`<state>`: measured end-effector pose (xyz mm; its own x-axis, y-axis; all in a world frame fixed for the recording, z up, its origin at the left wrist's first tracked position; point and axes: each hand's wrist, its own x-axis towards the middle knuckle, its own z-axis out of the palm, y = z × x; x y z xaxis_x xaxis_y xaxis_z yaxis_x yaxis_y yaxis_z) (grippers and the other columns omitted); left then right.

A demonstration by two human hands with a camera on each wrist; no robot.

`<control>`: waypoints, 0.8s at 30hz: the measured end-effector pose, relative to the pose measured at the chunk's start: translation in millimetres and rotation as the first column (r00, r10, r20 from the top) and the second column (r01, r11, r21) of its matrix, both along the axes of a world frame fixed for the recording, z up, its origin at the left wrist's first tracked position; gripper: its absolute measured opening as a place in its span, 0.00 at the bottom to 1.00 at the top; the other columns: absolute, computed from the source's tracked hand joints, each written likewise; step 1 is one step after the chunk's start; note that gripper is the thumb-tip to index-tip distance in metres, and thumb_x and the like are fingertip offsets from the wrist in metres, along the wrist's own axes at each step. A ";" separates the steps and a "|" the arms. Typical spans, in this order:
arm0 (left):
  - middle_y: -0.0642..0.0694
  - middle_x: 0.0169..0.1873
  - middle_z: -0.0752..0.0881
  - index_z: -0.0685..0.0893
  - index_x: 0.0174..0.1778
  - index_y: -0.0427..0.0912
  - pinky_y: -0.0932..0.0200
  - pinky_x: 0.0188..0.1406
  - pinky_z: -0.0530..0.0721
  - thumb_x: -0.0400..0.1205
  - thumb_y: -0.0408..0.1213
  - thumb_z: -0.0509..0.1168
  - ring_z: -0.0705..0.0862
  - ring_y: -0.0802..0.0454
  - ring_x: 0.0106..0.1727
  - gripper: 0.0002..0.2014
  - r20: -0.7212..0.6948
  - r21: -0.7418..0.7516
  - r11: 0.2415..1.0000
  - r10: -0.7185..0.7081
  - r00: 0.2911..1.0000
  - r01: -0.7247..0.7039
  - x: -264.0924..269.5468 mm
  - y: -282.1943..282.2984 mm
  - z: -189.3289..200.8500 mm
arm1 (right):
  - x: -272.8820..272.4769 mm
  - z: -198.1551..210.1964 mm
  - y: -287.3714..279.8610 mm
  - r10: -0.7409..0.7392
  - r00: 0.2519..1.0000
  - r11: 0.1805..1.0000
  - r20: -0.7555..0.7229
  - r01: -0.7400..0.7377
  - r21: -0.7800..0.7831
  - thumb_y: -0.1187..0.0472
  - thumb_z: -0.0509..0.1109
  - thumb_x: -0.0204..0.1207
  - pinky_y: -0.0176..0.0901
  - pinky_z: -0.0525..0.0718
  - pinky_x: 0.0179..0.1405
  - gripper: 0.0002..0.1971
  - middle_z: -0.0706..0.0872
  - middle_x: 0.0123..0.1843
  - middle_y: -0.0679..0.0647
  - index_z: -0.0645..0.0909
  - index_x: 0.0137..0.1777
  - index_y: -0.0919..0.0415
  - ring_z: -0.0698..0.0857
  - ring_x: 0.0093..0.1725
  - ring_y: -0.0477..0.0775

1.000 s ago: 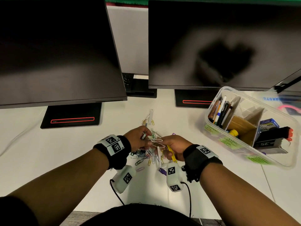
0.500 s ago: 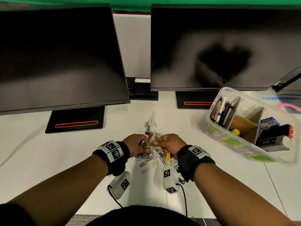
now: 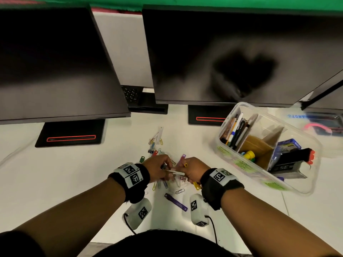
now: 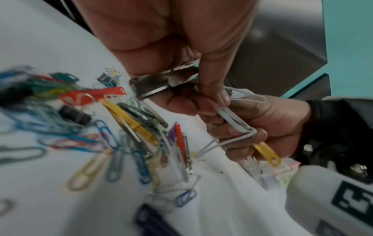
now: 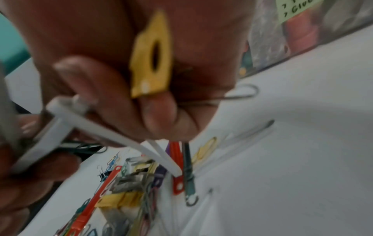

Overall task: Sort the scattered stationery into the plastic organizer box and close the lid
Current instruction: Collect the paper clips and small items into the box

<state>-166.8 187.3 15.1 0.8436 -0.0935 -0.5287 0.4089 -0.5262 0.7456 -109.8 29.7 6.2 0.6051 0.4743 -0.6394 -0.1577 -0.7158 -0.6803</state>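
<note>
Loose coloured paper clips point(image 3: 159, 184) and plastic strips lie heaped on the white desk under my hands. My left hand point(image 3: 166, 166) pinches a flat silver metal piece point(image 4: 159, 83) between thumb and finger, and its fingertip touches the white clips. My right hand point(image 3: 182, 170) grips a bundle of white clips point(image 4: 232, 121) and a yellow plastic strip point(image 5: 153, 57). The two hands meet just above the heap. The clear plastic organizer box point(image 3: 250, 169) stands open at the right, with pens point(image 3: 234, 130), a yellow item point(image 3: 249, 154) and a black stapler point(image 3: 297, 156) in its compartments.
Two dark monitors point(image 3: 55, 62) point(image 3: 232, 52) on black stands fill the back of the desk. A purple strip point(image 3: 176, 202) lies between my wrists. A clear lid point(image 3: 319, 123) lies behind the box. The desk's front edge runs close to my body.
Both hands have drawn closer together and a little toward me over the heap. They still hold the white clips and the yellow strip.
</note>
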 end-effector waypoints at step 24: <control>0.58 0.17 0.81 0.77 0.34 0.48 0.66 0.23 0.68 0.84 0.36 0.61 0.73 0.67 0.16 0.12 -0.159 -0.102 0.993 0.042 0.986 -0.059 30.7 -67.3 21.0 | 26.8 43.9 -76.4 0.056 0.986 0.993 0.155 -0.072 0.098 0.67 0.68 0.75 0.30 0.71 0.12 0.08 0.78 0.28 0.49 0.83 0.53 0.63 0.75 0.24 0.47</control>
<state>-136.1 120.0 36.1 0.7567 -0.1155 -0.6435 0.5487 -0.4230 0.7211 -83.0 -46.7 50.0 0.6575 0.5736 -0.4886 -0.0034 -0.6462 -0.7632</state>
